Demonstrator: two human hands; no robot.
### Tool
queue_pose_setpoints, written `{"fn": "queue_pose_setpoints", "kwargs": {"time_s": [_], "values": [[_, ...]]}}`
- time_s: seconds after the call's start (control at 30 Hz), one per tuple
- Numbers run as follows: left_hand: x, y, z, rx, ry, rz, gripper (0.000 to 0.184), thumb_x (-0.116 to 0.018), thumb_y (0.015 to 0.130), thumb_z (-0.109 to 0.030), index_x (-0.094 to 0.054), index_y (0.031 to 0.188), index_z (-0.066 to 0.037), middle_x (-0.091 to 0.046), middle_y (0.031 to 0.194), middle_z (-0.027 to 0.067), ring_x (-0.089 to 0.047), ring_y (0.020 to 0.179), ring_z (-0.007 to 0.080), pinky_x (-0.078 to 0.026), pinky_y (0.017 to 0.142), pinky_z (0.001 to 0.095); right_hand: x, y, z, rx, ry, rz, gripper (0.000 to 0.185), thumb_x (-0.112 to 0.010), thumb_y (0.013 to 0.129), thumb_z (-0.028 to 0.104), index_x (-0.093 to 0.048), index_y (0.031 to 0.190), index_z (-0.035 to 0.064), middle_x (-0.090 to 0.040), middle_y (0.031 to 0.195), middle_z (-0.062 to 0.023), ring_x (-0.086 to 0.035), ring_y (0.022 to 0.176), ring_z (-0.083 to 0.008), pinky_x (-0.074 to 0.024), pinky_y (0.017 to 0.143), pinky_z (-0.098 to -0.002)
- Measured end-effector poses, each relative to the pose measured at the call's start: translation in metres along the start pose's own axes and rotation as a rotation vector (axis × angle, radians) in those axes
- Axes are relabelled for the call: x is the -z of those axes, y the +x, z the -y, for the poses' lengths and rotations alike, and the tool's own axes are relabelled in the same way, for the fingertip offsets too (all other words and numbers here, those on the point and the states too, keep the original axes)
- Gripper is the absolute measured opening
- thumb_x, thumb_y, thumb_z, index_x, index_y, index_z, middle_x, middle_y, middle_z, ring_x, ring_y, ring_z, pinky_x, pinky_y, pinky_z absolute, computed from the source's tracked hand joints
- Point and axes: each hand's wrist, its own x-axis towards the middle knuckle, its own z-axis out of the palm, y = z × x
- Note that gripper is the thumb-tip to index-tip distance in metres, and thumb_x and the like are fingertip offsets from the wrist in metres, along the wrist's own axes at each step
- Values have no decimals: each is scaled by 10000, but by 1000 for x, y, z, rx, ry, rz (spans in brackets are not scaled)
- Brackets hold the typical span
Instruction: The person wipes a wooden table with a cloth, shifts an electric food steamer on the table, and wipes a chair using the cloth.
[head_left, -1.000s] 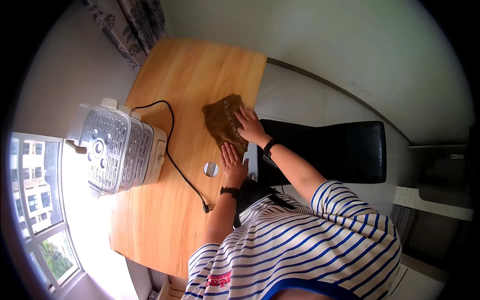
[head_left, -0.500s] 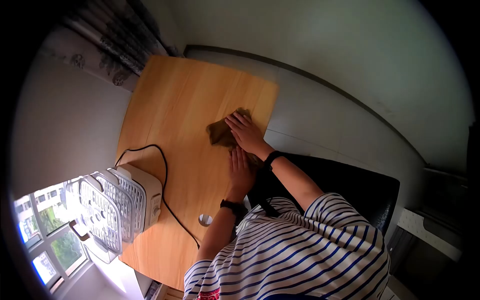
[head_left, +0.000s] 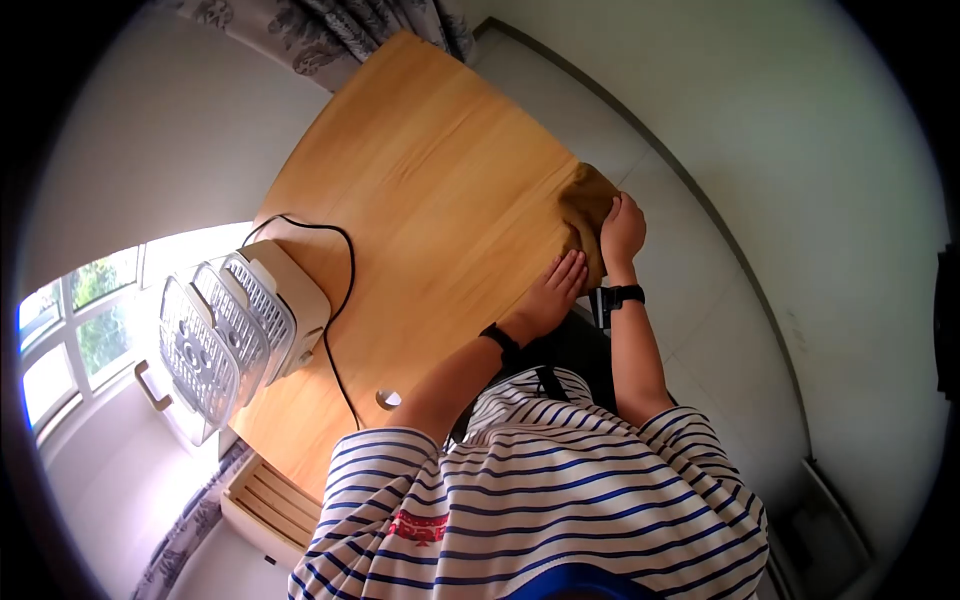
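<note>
brown cloth [head_left: 580,205] bunched right at the table [head_left: 430,190] edge, left hand [head_left: 550,298] flat-ish with nothing clutched, fingertips at the cloth's near end, right hand [head_left: 623,234] curled against its outer side, can't really tell if it's gripping, steamer [head_left: 285,300] over by the window [head_left: 105,330]

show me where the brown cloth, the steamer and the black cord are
brown cloth [head_left: 587,208], head view: middle of its fabric
steamer [head_left: 238,325], head view: its clear stacked trays
black cord [head_left: 352,268], head view: its outer bend

Cloth [head_left: 590,205] lying at right edge of desk [head_left: 430,190], steamer [head_left: 238,330] standing at left, cord [head_left: 352,265] running between, curtain [head_left: 350,42] hanging behind.
</note>
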Motion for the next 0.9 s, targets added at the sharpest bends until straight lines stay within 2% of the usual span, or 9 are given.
{"fn": "queue_pose_setpoints", "kwargs": {"time_s": [0.13,0.17,0.2,0.27,0.3,0.5,0.63,0.83,0.9], "values": [[-2,-9,3,33,-104,-57,533,-438,882,-138,-395,1373,62,-319,1497,193,-272,1413,311,-225,1162,421,-5,19,16,179,144,-87,258,-468,972,134,-617,1115,-21,-668,1030,-173,-627,948,-336,-505,838,-401],[-3,-16,2,49,-180,-56,525,-427,883,-117,-395,1377,58,-319,1500,184,-272,1414,303,-232,1162,418,-6,22,23,214,249,82,428,-456,987,275,-511,1280,-33,-554,1269,-224,-510,1192,-372,-405,998,-459],[-3,-23,2,59,-257,-55,519,-417,884,-95,-396,1380,53,-320,1503,174,-271,1416,295,-239,1162,415,-11,19,38,232,243,106,428,-456,987,275,-511,1280,-33,-554,1269,-224,-510,1192,-372,-405,998,-459],[1,-48,21,145,-350,-96,521,-427,878,-82,-400,1382,46,-321,1505,159,-267,1417,293,-246,1159,418,-26,15,72,234,-101,200,714,-419,970,458,-261,1443,-54,-230,1516,-245,-158,1405,-448,-146,1124,-553],[3,-62,39,200,-426,-134,524,-438,872,-70,-405,1384,39,-323,1508,144,-263,1419,291,-252,1157,421,-36,22,76,201,45,387,934,-394,925,599,-35,1480,-61,57,1564,-231,143,1401,-486,76,1095,-614],[58,-77,161,637,-155,-299,469,-497,878,-32,-482,1346,-30,-317,1518,31,-318,1390,231,-339,1118,381,-65,46,151,429,-108,470,957,-427,908,608,-39,1485,-50,46,1550,-271,135,1407,-479,77,1080,-643],[52,-60,237,755,-64,-417,458,-471,884,-4,-482,1341,-30,-300,1528,22,-306,1395,213,-353,1104,363,-101,101,216,704,-164,434,882,-392,934,582,-65,1498,-12,11,1565,-230,105,1430,-427,60,1117,-596],[55,-52,336,891,-166,-645,449,-459,873,7,-497,1319,-29,-331,1513,35,-302,1397,239,-341,1109,357,-155,186,318,809,-207,321,775,-313,977,532,-103,1497,-3,-48,1559,-229,16,1429,-439,-10,1142,-590],[58,-49,365,899,78,-572,460,-457,881,-24,-478,1341,-40,-340,1506,37,-310,1393,246,-312,1125,370,-169,207,348,770,-196,281,759,-302,981,523,-114,1495,-4,-63,1554,-234,6,1426,-445,-20,1141,-597]]}}
